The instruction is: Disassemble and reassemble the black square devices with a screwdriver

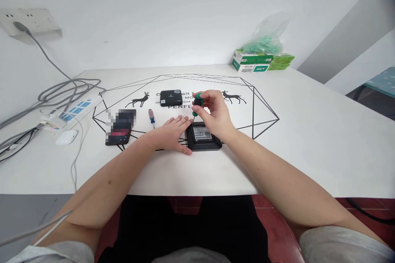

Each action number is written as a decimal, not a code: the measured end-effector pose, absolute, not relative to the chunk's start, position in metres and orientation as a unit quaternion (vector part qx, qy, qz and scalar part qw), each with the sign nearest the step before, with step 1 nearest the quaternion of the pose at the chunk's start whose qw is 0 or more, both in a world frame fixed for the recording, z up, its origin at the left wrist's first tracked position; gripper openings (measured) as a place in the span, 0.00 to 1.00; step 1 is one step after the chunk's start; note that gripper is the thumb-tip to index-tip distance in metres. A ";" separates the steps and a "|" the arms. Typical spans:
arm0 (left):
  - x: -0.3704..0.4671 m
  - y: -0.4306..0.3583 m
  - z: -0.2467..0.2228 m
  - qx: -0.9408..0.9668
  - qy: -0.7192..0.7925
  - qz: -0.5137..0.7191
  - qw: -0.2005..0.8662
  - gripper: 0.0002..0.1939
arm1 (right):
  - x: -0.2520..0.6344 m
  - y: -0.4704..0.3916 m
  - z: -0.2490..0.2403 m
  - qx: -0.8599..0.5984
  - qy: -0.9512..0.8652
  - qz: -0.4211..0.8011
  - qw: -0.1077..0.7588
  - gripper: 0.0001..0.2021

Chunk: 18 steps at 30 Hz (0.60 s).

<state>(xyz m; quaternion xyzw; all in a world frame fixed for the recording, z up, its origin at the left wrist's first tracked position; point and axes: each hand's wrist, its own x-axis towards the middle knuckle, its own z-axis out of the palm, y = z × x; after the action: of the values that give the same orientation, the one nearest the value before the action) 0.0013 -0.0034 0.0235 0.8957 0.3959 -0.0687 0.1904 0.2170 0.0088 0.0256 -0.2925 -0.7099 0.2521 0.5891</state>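
A black square box with a label on its upper face (202, 133) lies on the white table in front of me. My left hand (175, 131) rests flat at its left edge, fingers stretched out. In my right hand (217, 113) is a green and black screwdriver (198, 100), gripped by the handle and held nearly upright. Its shaft reaches down to the box's upper left corner; whether the tip sits on a screw is too small to tell. Beyond my left hand lies a second screwdriver (151, 116) with a clear reddish and blue handle.
Another flat black box (171, 98) lies further back. To the left are a phone (121, 127) with a blurred screen, a white earphone case (67, 137), a power strip (78, 108) and coiled grey cables (66, 86). Green and white cartons (253, 61) with a plastic bag stand at the back right.
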 end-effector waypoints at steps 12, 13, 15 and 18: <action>0.001 -0.003 0.023 0.897 0.391 -0.063 0.196 0.73 | 0.226 0.005 0.038 -0.292 -0.760 0.161 0.558 0.17; 0.001 -0.003 0.023 0.897 0.391 -0.065 0.197 0.73 | 0.226 0.005 0.039 -0.292 -0.762 0.152 0.557 0.17; 0.002 -0.003 0.025 0.894 0.394 -0.070 0.199 0.73 | 0.225 0.006 0.039 -0.296 -0.763 0.134 0.558 0.17; 0.002 -0.004 0.026 0.894 0.395 -0.069 0.200 0.73 | 0.223 0.005 0.037 -0.318 -0.759 0.124 0.554 0.18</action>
<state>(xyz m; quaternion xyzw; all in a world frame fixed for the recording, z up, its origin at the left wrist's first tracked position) 0.0017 -0.0039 0.0259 0.8939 0.3953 -0.0691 0.1999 0.2229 0.0048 0.0372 -0.3183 -0.7590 0.1238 0.5543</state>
